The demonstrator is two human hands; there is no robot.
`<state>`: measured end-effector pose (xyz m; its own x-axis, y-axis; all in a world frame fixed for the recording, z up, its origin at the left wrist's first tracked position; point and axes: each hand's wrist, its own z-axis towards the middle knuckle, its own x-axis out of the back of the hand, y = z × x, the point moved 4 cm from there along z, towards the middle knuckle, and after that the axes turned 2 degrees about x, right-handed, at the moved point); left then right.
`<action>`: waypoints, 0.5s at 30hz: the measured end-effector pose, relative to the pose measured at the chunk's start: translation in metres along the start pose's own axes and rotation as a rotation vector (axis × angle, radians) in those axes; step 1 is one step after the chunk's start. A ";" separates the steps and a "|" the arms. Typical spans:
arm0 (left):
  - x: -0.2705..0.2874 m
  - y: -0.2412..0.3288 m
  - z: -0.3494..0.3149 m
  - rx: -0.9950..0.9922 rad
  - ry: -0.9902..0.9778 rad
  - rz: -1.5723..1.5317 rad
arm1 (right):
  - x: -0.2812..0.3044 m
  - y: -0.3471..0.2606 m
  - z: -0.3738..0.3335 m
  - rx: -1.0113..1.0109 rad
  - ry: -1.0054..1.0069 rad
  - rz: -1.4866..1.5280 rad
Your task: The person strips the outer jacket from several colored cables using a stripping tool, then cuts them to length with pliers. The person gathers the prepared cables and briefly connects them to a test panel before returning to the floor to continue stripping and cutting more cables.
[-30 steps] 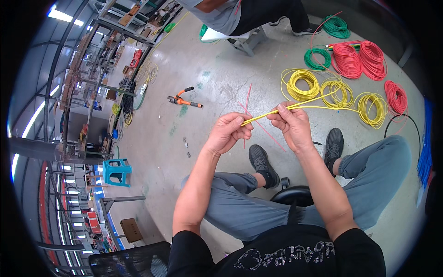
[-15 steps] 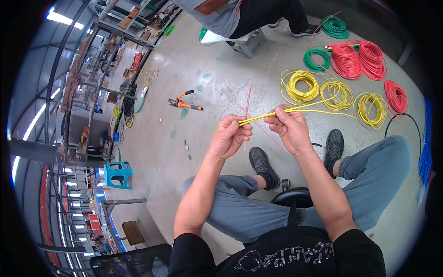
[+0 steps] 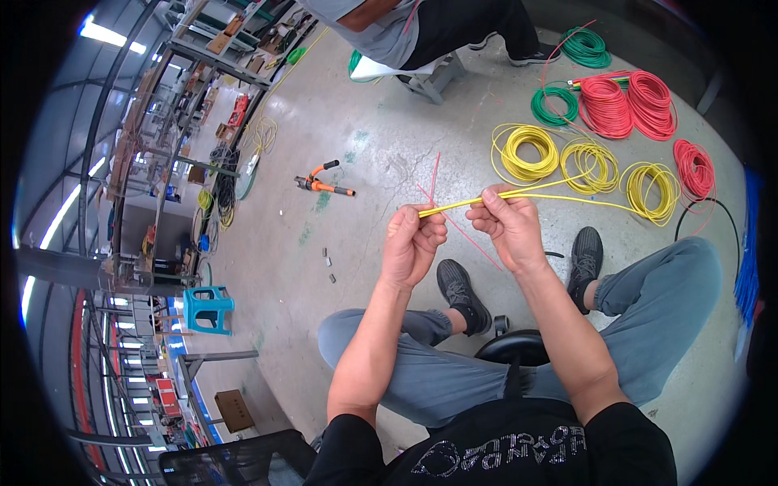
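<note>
A few yellow wires (image 3: 454, 205) run side by side between my two hands, held above the floor in front of my knees. My left hand (image 3: 413, 240) pinches their ends between thumb and fingers. Farther along them, my right hand (image 3: 504, 219) has thumb and fingers closed on the same wires. Past my right hand the strands spread apart and trail right toward the yellow coils (image 3: 596, 164) on the floor. Below the held wires, thin red wire pieces (image 3: 466, 233) lie crossed on the concrete.
An orange tool with a black-ended handle (image 3: 326, 183) lies ahead on the left. Red coils (image 3: 606, 108) and green coils (image 3: 585, 49) sit at the far right. A co-worker (image 3: 454, 32) sits on a grey stool. A blue stool (image 3: 207, 309) stands left, near shelving (image 3: 190, 105).
My left forearm has swung inward to the right, and the left hand sits slightly nearer the right one. Both hands keep hold of the yellow wires.
</note>
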<state>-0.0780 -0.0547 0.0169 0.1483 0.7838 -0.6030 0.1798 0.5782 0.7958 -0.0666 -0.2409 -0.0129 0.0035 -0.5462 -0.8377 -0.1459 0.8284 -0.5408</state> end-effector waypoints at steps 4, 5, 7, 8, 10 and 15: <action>0.004 -0.001 0.003 0.047 0.005 0.026 | 0.006 -0.001 0.001 0.008 0.012 0.006; 0.008 0.001 0.001 0.056 0.006 0.034 | 0.005 0.001 0.001 0.012 0.012 0.005; 0.012 0.001 -0.002 0.066 0.015 0.042 | 0.002 0.002 0.001 0.011 0.018 0.004; 0.012 0.001 -0.003 0.066 0.026 0.046 | 0.003 0.001 0.000 0.007 0.021 -0.010; 0.010 0.007 -0.006 0.087 0.039 0.083 | 0.002 0.003 0.001 -0.003 0.009 -0.018; -0.017 0.042 -0.006 0.165 0.047 0.720 | 0.005 0.005 0.001 -0.021 -0.030 -0.119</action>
<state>-0.0787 -0.0424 0.0606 0.2437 0.9673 0.0707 0.1985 -0.1211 0.9726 -0.0663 -0.2388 -0.0197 0.0520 -0.6364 -0.7696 -0.1629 0.7549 -0.6353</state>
